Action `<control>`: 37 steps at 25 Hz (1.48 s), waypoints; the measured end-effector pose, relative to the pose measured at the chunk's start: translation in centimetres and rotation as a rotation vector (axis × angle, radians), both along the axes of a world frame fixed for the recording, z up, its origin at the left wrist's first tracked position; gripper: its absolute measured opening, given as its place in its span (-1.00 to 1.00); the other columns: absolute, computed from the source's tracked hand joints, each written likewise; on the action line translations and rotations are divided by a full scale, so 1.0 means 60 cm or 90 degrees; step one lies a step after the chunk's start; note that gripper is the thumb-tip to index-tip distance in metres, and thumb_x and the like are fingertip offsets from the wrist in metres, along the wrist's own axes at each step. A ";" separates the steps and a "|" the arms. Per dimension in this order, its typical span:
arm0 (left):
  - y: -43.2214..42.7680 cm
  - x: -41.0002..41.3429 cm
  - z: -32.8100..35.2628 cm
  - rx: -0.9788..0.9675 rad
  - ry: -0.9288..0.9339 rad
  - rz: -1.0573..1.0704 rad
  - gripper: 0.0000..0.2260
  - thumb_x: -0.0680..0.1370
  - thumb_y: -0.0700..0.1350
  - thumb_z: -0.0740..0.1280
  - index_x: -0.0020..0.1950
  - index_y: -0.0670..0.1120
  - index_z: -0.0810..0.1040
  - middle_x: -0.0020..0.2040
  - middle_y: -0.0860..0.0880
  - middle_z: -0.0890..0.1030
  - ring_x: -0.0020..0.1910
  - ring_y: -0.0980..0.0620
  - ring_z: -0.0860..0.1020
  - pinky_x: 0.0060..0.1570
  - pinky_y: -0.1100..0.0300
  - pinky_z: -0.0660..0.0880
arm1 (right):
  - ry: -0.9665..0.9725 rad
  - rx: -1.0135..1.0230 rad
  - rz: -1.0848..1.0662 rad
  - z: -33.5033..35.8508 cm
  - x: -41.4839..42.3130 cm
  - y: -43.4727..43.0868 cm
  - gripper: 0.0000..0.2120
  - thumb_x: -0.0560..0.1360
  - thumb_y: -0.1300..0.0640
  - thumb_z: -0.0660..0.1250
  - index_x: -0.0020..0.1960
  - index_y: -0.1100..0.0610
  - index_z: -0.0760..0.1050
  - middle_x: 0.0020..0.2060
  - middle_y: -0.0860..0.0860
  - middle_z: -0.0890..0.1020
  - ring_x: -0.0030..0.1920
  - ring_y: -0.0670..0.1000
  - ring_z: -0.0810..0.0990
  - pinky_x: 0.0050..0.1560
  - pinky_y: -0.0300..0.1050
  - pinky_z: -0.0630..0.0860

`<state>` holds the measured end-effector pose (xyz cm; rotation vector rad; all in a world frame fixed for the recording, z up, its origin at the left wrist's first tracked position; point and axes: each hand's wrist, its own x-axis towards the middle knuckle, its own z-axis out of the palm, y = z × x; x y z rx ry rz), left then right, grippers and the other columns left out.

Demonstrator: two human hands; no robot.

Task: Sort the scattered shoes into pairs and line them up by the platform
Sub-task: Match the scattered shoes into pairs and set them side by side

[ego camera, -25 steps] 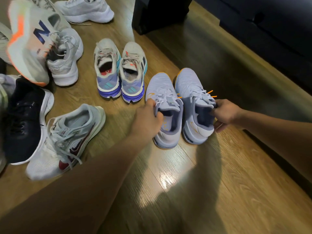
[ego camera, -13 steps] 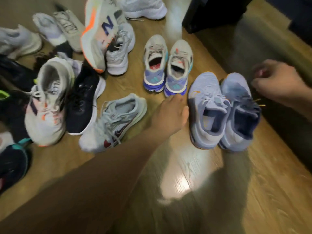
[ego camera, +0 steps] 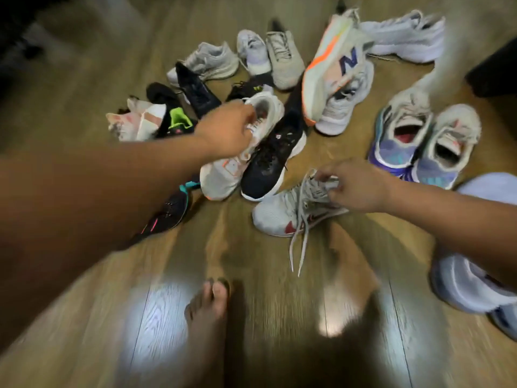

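Note:
Several shoes lie scattered on the wooden floor. My left hand point(ego camera: 226, 130) grips the heel opening of a white shoe with orange trim point(ego camera: 232, 166) in the middle of the heap. My right hand point(ego camera: 355, 186) pinches the tongue of a grey shoe with red marks point(ego camera: 282, 214), whose laces trail toward me. Two white and purple shoes point(ego camera: 425, 147) stand side by side at the right. The lavender pair point(ego camera: 470, 287) sits at the right edge, partly hidden by my right forearm.
A black shoe with a white sole point(ego camera: 271, 163) lies between the two held shoes. A white and orange shoe with an N point(ego camera: 333, 65) leans on a white one. Dark furniture point(ego camera: 495, 68) stands at the far right. My bare foot point(ego camera: 207, 315) is on the floor below.
My view swung left from the lavender pair to the heap. Both hands let go of the lavender pair; the left has closed on the white and orange shoe, the right on the grey one.

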<state>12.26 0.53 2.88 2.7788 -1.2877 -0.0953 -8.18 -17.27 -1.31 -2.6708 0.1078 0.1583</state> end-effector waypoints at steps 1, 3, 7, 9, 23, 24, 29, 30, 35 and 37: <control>0.022 0.030 0.017 0.061 0.018 0.012 -0.72 0.48 -0.14 0.27 0.18 -0.11 0.50 0.12 -0.23 0.49 0.14 -0.26 0.49 0.08 -0.02 0.47 | 0.032 0.006 -0.035 0.005 0.009 0.003 -0.72 0.44 0.22 0.32 0.14 0.20 0.57 0.05 0.18 0.65 0.06 0.20 0.58 0.01 -0.12 0.37; 0.057 0.051 0.026 0.140 0.057 0.012 -0.61 0.49 -0.14 0.32 0.31 -0.10 0.44 0.19 -0.24 0.44 0.16 -0.25 0.48 0.11 0.01 0.45 | 0.129 0.000 -0.093 0.004 0.021 0.007 -0.73 0.45 0.18 0.31 0.13 0.22 0.56 0.06 0.19 0.63 0.07 0.19 0.57 0.08 -0.06 0.47; 0.077 0.028 -0.013 0.102 0.085 -0.067 -0.49 0.50 -0.22 0.27 0.45 -0.03 0.32 0.53 -0.04 0.15 0.32 -0.14 0.42 0.13 0.06 0.45 | 0.223 0.063 -0.186 -0.012 0.042 0.025 -0.56 0.45 0.15 0.38 0.28 0.19 0.39 0.01 0.21 0.63 0.00 0.20 0.60 -0.01 0.02 0.56; 0.061 0.019 -0.038 0.104 0.098 -0.088 -0.45 0.52 -0.22 0.26 0.50 -0.02 0.24 0.58 0.02 0.04 0.42 -0.10 0.34 0.19 0.05 0.43 | 0.225 0.197 -0.312 -0.024 0.042 0.027 -0.61 0.46 0.18 0.40 0.20 0.16 0.31 -0.14 0.24 0.64 -0.23 0.21 0.65 -0.26 0.07 0.59; -0.011 0.013 -0.022 0.311 -0.026 -0.038 -0.73 0.53 -0.04 0.31 0.18 -0.13 0.55 0.04 -0.10 0.49 0.07 -0.16 0.53 -0.12 0.07 0.47 | 0.441 -0.080 -0.030 0.006 -0.011 -0.085 -0.91 0.43 0.31 0.27 -0.10 0.18 0.50 -0.10 0.14 0.58 -0.08 0.16 0.57 -0.16 -0.06 0.49; -0.008 0.024 -0.013 0.265 0.014 -0.031 -0.72 0.54 -0.02 0.33 0.19 -0.12 0.55 0.08 -0.11 0.49 0.10 -0.17 0.52 -0.08 0.07 0.46 | 0.437 -0.056 -0.051 0.005 -0.019 -0.095 -0.87 0.43 0.32 0.26 -0.08 0.16 0.52 -0.12 0.10 0.59 -0.10 0.10 0.55 -0.17 -0.10 0.47; 0.020 0.018 -0.005 -0.136 0.464 0.091 -0.84 0.57 -0.11 0.34 -0.16 -0.15 0.48 -0.35 -0.16 0.57 -0.44 -0.05 0.58 -0.45 0.11 0.52 | 0.463 0.295 -0.238 -0.004 -0.060 -0.132 -0.64 0.38 0.54 0.12 -0.12 0.19 0.57 -0.17 0.17 0.63 -0.11 0.11 0.62 0.01 0.03 0.57; 0.023 0.012 -0.009 -0.155 0.504 0.102 -0.81 0.56 -0.16 0.33 -0.22 -0.16 0.43 -0.44 -0.16 0.52 -0.53 -0.04 0.54 -0.52 0.14 0.48 | 0.473 0.328 -0.252 -0.006 -0.065 -0.134 -0.61 0.36 0.57 0.13 -0.05 0.22 0.58 -0.11 0.21 0.64 -0.05 0.15 0.64 0.09 0.08 0.58; 0.038 0.008 -0.010 -0.033 0.646 0.126 -0.81 0.54 -0.27 0.29 -0.28 -0.13 0.45 -0.49 -0.14 0.44 -0.59 0.01 0.43 -0.53 0.22 0.40 | 0.501 0.257 -0.216 -0.013 -0.056 -0.109 -0.65 0.35 0.52 0.21 -0.14 0.10 0.53 -0.10 0.15 0.57 -0.05 0.10 0.59 -0.04 0.01 0.61; 0.054 -0.013 -0.019 0.073 0.730 0.138 -0.83 0.55 -0.28 0.30 -0.23 -0.13 0.50 -0.38 -0.17 0.50 -0.49 -0.01 0.47 -0.49 0.23 0.42 | 0.502 0.140 -0.140 -0.014 -0.040 -0.092 -0.66 0.41 0.46 0.17 -0.22 0.02 0.42 -0.15 0.11 0.54 -0.08 0.13 0.60 -0.06 0.04 0.63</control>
